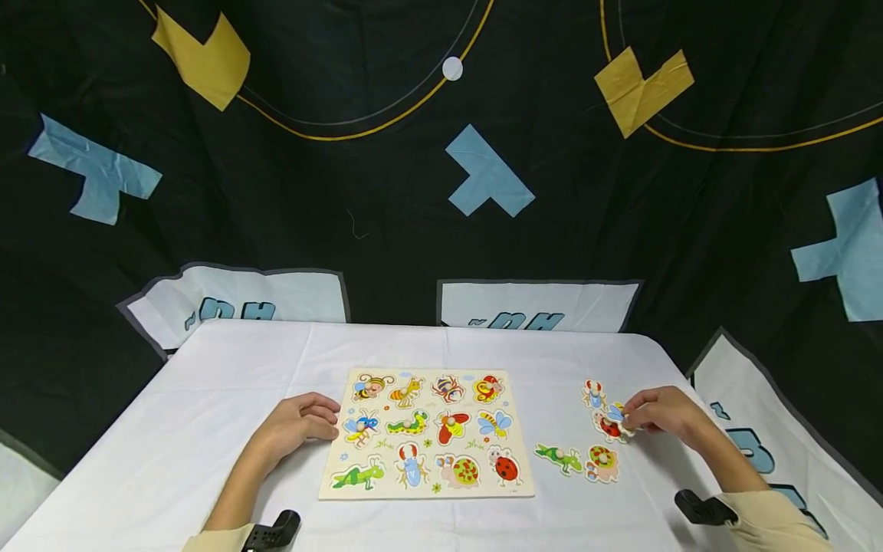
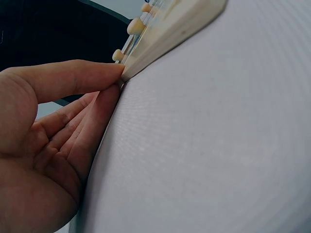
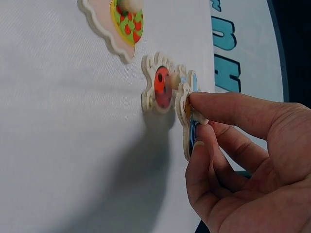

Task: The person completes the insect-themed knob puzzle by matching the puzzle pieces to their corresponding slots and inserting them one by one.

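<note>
A wooden knob puzzle board (image 1: 428, 491) printed with insects lies flat on the table. The fingertips of my left hand (image 1: 297, 422) rest against its left edge; in the left wrist view the thumb and index fingertip of the left hand (image 2: 63, 131) touch the board's edge (image 2: 170, 43). To the right of the board, my right hand (image 1: 665, 418) pinches a blue-winged insect puzzle piece (image 1: 617, 412) between thumb and fingers. In the right wrist view that insect puzzle piece (image 3: 183, 114) is tilted on edge, close beside a ladybug piece (image 3: 163, 87).
Near the right hand lie a beetle piece (image 1: 593, 393), a green grasshopper piece (image 1: 560, 458) and a snail piece (image 1: 603, 463). White cloth covers the table (image 1: 262, 356). A black curtain (image 1: 386, 207) with tape marks hangs behind.
</note>
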### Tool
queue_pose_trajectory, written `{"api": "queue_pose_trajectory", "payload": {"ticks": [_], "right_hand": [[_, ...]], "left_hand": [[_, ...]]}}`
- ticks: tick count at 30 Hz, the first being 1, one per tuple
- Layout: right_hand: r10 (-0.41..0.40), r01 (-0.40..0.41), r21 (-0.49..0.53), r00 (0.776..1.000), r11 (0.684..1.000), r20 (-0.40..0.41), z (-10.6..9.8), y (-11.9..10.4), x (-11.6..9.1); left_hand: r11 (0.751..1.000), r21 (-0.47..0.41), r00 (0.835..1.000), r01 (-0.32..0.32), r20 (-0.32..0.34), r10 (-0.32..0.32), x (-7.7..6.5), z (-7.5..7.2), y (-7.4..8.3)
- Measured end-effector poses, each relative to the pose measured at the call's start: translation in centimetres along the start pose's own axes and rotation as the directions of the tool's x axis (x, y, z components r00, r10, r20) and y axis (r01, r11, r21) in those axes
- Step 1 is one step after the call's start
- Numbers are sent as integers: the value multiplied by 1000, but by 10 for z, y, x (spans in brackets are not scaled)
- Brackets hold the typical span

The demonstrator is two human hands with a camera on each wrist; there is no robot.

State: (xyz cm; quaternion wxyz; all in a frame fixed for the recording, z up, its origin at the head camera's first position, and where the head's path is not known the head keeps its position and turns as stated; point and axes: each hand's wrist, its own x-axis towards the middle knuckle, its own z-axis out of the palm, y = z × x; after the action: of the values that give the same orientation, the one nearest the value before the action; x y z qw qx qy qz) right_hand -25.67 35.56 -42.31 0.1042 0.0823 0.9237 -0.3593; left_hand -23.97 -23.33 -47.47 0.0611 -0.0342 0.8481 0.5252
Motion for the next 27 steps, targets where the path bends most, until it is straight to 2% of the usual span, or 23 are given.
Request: {"api": "queue_pose_trajectory", "payload": {"ticks": [27], "right_hand": [[-112,111,25,990,994,80,31,-48,3]], "left_hand": [[1000,-8,1000,1,-12,-1,-1,2,1]]}}
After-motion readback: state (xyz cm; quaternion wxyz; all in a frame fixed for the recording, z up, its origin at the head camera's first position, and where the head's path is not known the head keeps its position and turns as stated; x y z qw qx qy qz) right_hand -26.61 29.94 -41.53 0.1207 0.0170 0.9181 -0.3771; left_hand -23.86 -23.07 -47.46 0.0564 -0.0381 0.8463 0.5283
